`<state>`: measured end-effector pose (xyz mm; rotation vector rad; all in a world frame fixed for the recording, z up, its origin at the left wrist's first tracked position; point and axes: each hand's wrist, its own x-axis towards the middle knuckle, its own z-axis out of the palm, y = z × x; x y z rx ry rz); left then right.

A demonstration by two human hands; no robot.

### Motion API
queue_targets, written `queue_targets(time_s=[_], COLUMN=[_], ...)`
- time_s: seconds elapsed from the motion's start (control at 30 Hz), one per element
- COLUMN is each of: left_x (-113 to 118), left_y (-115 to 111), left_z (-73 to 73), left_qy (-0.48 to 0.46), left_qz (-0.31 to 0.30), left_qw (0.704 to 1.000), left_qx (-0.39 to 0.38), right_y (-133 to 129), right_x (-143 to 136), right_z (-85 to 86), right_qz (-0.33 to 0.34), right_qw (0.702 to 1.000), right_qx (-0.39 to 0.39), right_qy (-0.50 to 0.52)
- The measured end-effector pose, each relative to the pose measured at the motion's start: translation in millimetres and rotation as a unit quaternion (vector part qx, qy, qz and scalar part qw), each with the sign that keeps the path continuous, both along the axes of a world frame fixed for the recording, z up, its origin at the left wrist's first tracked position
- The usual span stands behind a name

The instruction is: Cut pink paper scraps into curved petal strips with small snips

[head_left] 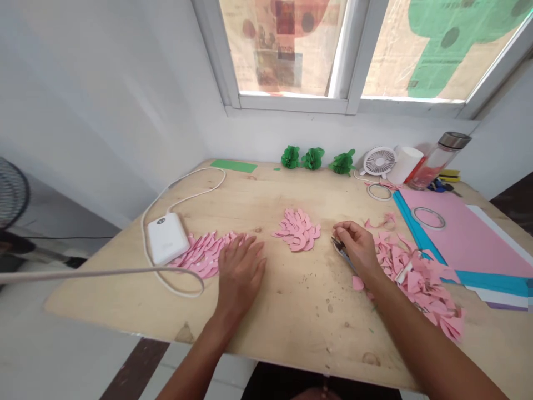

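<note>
My left hand (241,264) lies flat, palm down, with its fingers spread. Its fingertips rest at the right end of a spread of pink cut-paper pieces (204,253). Over to the right, my right hand (358,244) has its fingers curled around what looks like a pair of scissors (342,248), whose dark tips point to the far left; the hand partly hides them. Between my hands, a small heap of scalloped pink paper petals (297,230) sits apart from both. One loose pink piece (357,283) lies below my right hand.
Pink paper scraps (420,278) lie beside my right forearm. A white power bank (167,239) with a looping cable stands at left. Green paper balls (312,159), a small fan (380,161) and a glass bottle (437,161) line the back. Coloured sheets (478,239) lie at right.
</note>
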<state>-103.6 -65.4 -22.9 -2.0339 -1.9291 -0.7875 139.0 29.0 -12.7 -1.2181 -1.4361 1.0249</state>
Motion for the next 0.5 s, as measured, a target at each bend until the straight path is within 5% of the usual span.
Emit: queue_targets(time_s=[0.23,0.5], left_x=[44.4,52.8], left_y=[26.7,43.9], left_z=[10.4,0.5], left_qy=[0.024,0.120], left_qz=[-0.151,-0.145], left_qw=[0.986,0.977], left_qx=[-0.060,-0.102], right_y=[-1.3,1.2], right_x=[-0.9,-0.6], right_z=[0.5,-2.9], right_qz=[0.007,0.005], right_qw=[1.000,1.000], right_qx=[0.005,0.004], right_qy=[0.001,-0.003])
